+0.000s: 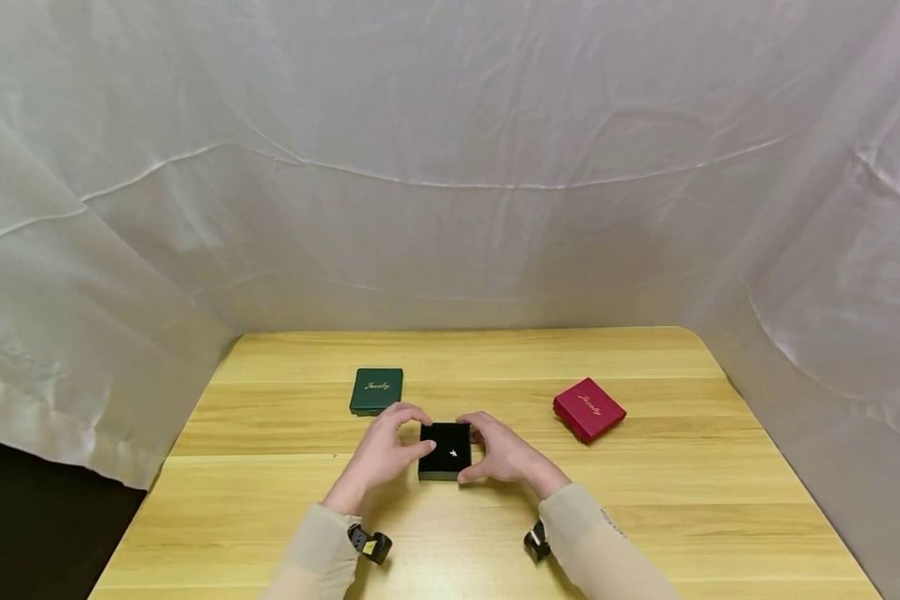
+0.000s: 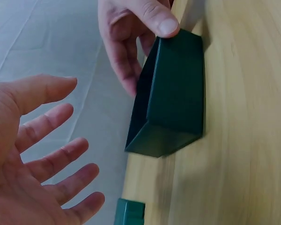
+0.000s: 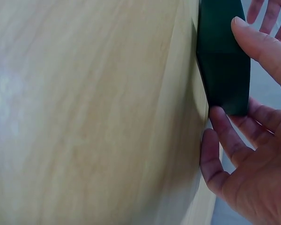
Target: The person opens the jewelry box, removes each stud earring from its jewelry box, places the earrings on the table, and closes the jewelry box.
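Note:
A small open jewelry box (image 1: pixel 444 473), dark green outside with a black lining, sits on the table between both hands. On its lining lies a tiny silver, star-like piece (image 1: pixel 453 453). My right hand (image 1: pixel 501 450) holds the box's right side, the thumb at its near corner and fingers around the far side, as the right wrist view also shows. My left hand (image 1: pixel 387 450) hovers at the box's left with spread fingers; the left wrist view shows a gap between this hand and the box. Behind the left hand lies a green piece lettered "Jewelry" (image 1: pixel 377 390), either a lid or a closed box.
A red jewelry box (image 1: pixel 589 410) with gold lettering lies turned at an angle on the right of the wooden table (image 1: pixel 720 500). Pale cloth (image 1: pixel 450 250) hangs behind the table and along its sides.

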Available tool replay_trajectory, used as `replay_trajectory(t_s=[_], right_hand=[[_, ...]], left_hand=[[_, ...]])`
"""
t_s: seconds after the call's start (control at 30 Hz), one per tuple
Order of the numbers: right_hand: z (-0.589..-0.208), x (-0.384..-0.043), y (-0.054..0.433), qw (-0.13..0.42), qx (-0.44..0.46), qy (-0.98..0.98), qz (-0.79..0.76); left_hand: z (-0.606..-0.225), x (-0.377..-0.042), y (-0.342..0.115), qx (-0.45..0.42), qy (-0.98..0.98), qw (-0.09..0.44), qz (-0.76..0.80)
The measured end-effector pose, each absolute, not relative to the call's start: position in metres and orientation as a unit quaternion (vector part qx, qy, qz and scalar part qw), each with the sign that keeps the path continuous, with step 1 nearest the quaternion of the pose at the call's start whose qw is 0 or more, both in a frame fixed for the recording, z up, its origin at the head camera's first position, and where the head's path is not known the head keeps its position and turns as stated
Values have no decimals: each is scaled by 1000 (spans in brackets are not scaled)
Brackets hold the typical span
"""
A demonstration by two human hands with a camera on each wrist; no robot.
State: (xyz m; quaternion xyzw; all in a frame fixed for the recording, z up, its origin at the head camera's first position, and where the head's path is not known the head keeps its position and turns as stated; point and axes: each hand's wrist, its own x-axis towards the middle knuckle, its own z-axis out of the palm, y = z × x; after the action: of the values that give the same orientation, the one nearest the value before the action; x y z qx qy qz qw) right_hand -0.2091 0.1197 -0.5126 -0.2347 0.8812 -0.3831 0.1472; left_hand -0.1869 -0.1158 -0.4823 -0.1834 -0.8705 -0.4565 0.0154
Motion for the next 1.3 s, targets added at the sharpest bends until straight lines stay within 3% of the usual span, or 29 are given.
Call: replay_trajectory(t_s=[0.47, 1.3], right_hand=[[-515, -210, 121, 148, -245, 876, -389], [-516, -211, 122, 152, -243, 872, -398]], left_hand=[[-495, -195, -95, -201, -885, -35, -419], [-511, -199, -80, -207, -914, -37, -347]])
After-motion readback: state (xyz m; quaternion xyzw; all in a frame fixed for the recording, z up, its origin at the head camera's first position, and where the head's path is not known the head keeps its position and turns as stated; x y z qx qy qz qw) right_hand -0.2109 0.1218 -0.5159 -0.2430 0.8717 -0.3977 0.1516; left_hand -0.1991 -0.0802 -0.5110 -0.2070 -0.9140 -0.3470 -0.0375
